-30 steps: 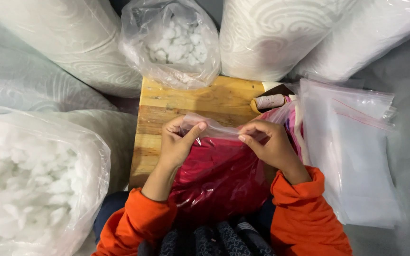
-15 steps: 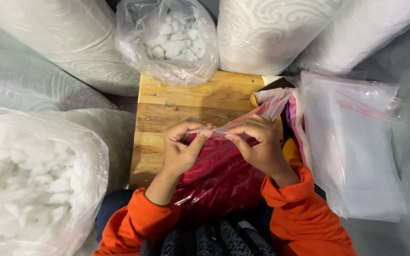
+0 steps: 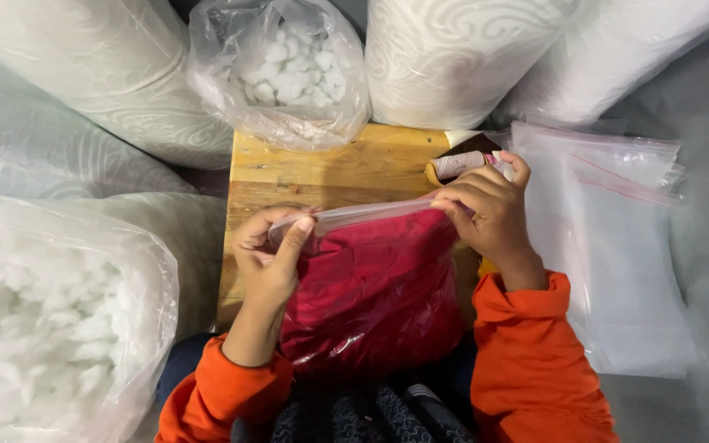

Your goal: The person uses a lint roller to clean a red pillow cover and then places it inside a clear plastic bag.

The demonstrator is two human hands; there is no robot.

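My clear plastic zip bag stuffed with red fabric (image 3: pixel 371 287) sits in my lap against the wooden table (image 3: pixel 330 168), its seal strip running left to right on top. My left hand (image 3: pixel 268 254) and right hand (image 3: pixel 486 213) each pinch that strip. A clear bag of white cotton balls (image 3: pixel 285 70) stands beyond, and a stack of empty zip bags (image 3: pixel 617 246) lies to the right.
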